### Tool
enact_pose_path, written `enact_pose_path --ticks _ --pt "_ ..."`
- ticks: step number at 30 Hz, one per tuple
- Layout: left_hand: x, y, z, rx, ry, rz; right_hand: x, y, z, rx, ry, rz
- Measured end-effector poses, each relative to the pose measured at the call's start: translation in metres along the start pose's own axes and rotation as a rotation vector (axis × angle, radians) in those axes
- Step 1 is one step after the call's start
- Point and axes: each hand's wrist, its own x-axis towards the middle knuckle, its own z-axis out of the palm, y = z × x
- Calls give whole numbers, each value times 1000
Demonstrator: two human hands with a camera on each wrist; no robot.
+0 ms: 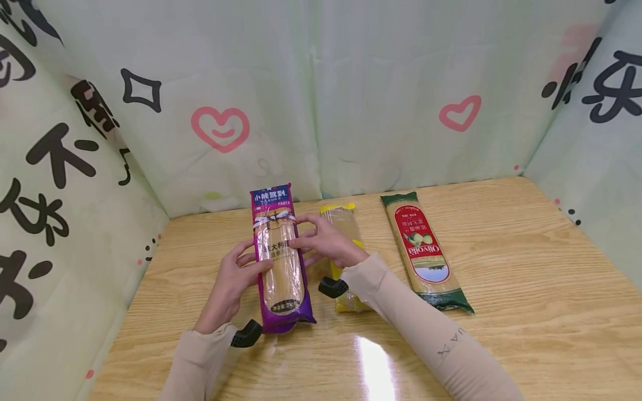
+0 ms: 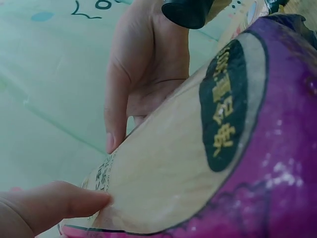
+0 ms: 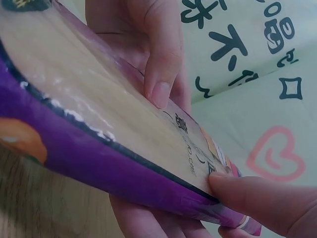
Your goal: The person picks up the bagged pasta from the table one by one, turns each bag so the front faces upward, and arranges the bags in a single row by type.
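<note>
A purple pasta packet (image 1: 281, 278) with a clear window of long straight pasta is held by both hands, tilted, its blue top end toward the back. My left hand (image 1: 236, 278) grips its left edge, thumb on the front and fingers behind. On the opposite edge my right hand (image 1: 328, 242) holds it, thumb on the window and other fingers around the side. In the right wrist view both thumbs press on the packet's front (image 3: 99, 99). The left wrist view shows its purple lower end (image 2: 277, 148) up close.
Behind the right hand lies a yellow and clear pasta packet (image 1: 346, 223), partly covered by the arm. Farther right a green and red pasta packet (image 1: 418, 245) lies on the wooden table (image 1: 526, 267). A printed curtain (image 1: 376, 83) stands along the back and sides.
</note>
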Motion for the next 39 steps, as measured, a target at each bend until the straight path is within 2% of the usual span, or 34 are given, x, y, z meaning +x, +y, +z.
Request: enact_pose_path --ticks 13,25,33,39 --pt "8 -5 -2 -53 -5 -13 9 5 2 -15 24 21" --pt "14 -14 -3 -13 -9 -52 16 16 5 -46 28 94" --pt "18 -20 -4 -5 -16 -58 21 24 9 -77 29 102" --pt "23 -23 -4 34 -9 -63 25 32 11 -85 25 94"
